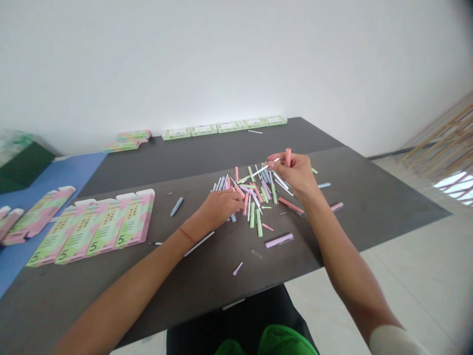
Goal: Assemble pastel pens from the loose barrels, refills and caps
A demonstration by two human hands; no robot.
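A heap of pastel pen parts (254, 195) in pink, green, blue and purple, with thin white refills, lies in the middle of the dark table (207, 276). My right hand (295, 172) is raised over the heap's far side, fingers closed on a pink pen barrel (287, 156) held upright and a thin white refill (264, 168) pointing left. My left hand (221, 207) rests palm down at the heap's left edge, fingers curled onto the parts; what they grip is hidden.
Flat green-and-pink cartons (92, 224) lie in a row at the left, more (127, 139) at the back left. White-green boxes (225, 127) line the far edge. Loose pen parts: blue (176, 206), purple (279, 240). A blue mat (55, 172) lies at left.
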